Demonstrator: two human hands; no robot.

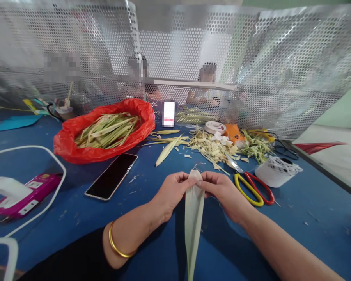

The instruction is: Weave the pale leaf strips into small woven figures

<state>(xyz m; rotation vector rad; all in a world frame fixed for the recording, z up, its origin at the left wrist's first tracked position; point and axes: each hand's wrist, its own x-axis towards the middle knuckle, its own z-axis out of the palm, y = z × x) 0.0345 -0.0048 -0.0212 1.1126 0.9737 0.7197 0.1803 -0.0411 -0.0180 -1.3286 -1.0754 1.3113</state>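
Note:
A long pale green leaf hangs between my hands, its broad end up and its narrow tip pointing down toward me. My left hand pinches the upper left edge of the leaf, and my right hand pinches the upper right edge. Both thumbs lie close together near the top, where a thin white thread sticks out. Close to my right hand rest scissors with one yellow and one red handle. Beyond my hands another pale leaf lies on the blue table.
A red plastic bag holds many leaf strips. Left of my hands are a dark-screened phone and a purple power strip with a white cable. Leaf scraps and a white string roll are at right. A perforated metal screen stands behind.

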